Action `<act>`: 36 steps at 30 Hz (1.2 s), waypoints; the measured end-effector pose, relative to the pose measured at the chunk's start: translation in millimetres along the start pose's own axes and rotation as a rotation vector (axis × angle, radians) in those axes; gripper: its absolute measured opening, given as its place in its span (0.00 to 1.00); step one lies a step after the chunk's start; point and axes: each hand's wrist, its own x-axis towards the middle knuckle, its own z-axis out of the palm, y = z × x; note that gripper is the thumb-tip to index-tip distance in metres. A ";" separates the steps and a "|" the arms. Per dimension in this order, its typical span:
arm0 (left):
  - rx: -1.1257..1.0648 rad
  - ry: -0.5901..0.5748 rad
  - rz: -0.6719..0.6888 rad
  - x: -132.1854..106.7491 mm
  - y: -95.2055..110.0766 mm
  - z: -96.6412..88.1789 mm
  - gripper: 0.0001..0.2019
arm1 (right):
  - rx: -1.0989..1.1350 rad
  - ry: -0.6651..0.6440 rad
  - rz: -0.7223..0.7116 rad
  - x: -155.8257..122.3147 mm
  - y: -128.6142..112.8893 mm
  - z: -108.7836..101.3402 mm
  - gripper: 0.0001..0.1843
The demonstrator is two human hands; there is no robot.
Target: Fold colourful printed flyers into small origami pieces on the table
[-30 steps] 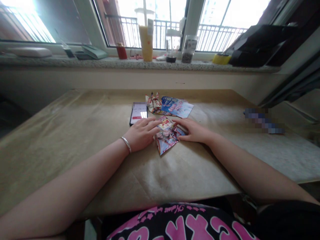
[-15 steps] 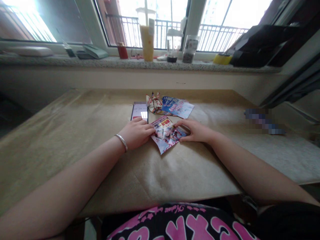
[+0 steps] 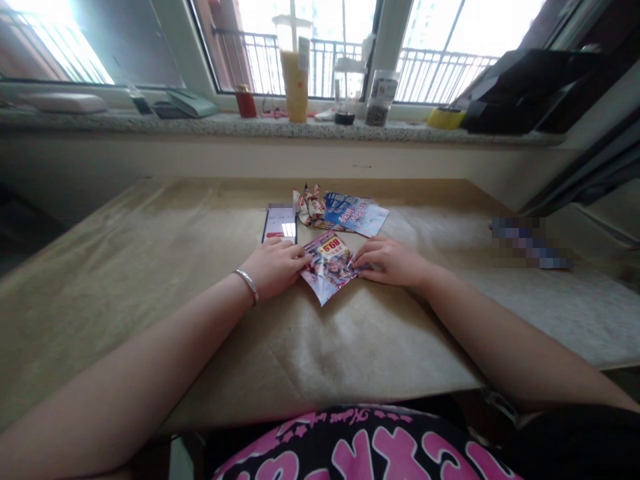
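A glossy folded flyer (image 3: pixel 329 268) with a yellow price label lies on the brown-paper table cover (image 3: pixel 150 333), its point toward me. My left hand (image 3: pixel 275 267) holds its left edge with the fingertips, and the hand's upper side lies next to the bottom of a smartphone (image 3: pixel 279 225). My right hand (image 3: pixel 393 261) presses on the flyer's right corner. Beyond the hands lie a folded paper figure (image 3: pixel 308 207) and a blue printed flyer (image 3: pixel 356 215). A silver bangle (image 3: pixel 246 287) circles my left wrist.
Along the granite windowsill (image 3: pixel 280 127) stand a tall drink cup (image 3: pixel 295 80), a glass jar (image 3: pixel 381 99) and a yellow sponge (image 3: pixel 445 119). A blurred object (image 3: pixel 530 243) lies on the table's right side. A black bag (image 3: pixel 520 90) sits at the sill's right end.
The flyer is folded narrower, with its printed flap lying flatter. My left hand has drawn back left and down from the flyer's middle to its edge.
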 end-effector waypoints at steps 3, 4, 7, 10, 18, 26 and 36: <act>0.000 -0.029 0.002 0.5 -3.0 -1.1 0.14 | -0.088 0.001 -0.011 -0.1 -0.6 -1.1 0.11; -0.001 -0.039 0.007 0.6 -4.1 -1.7 0.14 | -0.103 -0.005 -0.014 -0.3 -0.4 -1.7 0.11; -0.014 -0.058 0.015 0.8 -7.3 -3.0 0.13 | -0.104 -0.031 0.004 -1.5 1.1 -3.7 0.11; -0.042 -0.066 0.012 0.7 -9.8 -3.1 0.12 | -0.062 -0.068 0.059 -2.9 2.6 -5.3 0.10; -0.182 -0.090 -0.125 0.1 -12.0 -5.0 0.19 | -0.070 -0.115 0.328 -1.8 1.2 -3.5 0.10; -0.338 -0.096 -0.480 6.2 0.8 -0.1 0.16 | -0.002 -0.058 0.587 4.7 -8.8 3.8 0.16; -0.266 -0.072 -0.467 4.5 1.2 5.6 0.18 | 0.056 -0.035 0.709 8.7 -12.6 8.4 0.14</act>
